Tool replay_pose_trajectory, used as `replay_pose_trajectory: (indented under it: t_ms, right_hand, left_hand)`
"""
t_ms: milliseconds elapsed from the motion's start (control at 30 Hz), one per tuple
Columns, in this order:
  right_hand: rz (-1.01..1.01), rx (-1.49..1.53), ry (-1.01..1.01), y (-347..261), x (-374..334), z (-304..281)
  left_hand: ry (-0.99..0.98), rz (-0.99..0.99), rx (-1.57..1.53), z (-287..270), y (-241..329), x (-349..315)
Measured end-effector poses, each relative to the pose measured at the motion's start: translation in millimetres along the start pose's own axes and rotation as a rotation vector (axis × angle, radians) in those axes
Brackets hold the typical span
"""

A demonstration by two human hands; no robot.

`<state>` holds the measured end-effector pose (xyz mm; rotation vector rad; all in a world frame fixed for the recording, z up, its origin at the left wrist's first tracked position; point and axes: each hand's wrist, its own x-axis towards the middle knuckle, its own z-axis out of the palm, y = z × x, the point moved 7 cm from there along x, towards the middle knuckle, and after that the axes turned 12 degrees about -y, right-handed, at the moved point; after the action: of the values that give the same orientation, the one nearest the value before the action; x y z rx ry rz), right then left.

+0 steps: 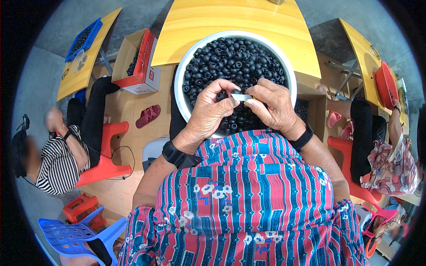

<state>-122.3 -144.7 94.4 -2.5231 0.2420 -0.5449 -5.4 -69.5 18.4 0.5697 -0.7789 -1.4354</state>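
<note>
Over a wide white basin (pixel 179 84) full of small black ring-like parts (pixel 233 55), my two hands meet. My left hand (pixel 208 108) is closed, pinching one small round black part (pixel 235 91) between thumb and fingertips. Closed around a small knife, my right hand (pixel 277 104) has its fingers curled over the handle, of which only a bit of yellow shows. The knife's short pale blade (pixel 241 97) points left and lies against the black part, close to my left thumb. The basin rests near my lap, its far side against the table.
A yellow wooden table (pixel 235 17) stands ahead. A cardboard box (pixel 133 66) with black parts is to its left, a red slipper (pixel 147 116) on the floor below. Co-workers sit on red stools (pixel 108 150) at both sides, by side tables with a blue crate (pixel 83 40) and a red basin (pixel 385 84).
</note>
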Motion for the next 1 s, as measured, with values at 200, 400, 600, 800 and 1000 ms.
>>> replay_pose_trajectory:
  t_ms: [200,400,600,800,1000]
  right_hand:
    - [-0.011,0.035,-0.021,2.1,-0.2,1.6]
    - [-0.004,0.025,-0.019,1.5,0.2,0.9]
    - [0.003,0.002,-0.013,1.6,0.2,0.4]
    - [0.024,-0.024,0.016,0.8,0.8,-0.1]
    - [0.069,-0.049,0.018,5.5,1.0,2.5]
  left_hand:
    - [0.003,0.003,-0.004,0.2,0.1,0.1]
    - [0.008,0.006,-0.009,-0.5,-0.6,0.4]
    - [0.009,0.009,0.006,-1.6,-0.3,0.6]
    - [0.056,0.018,0.033,-3.3,-1.0,1.5]
    - [0.079,0.016,-0.025,-4.6,-2.0,2.5]
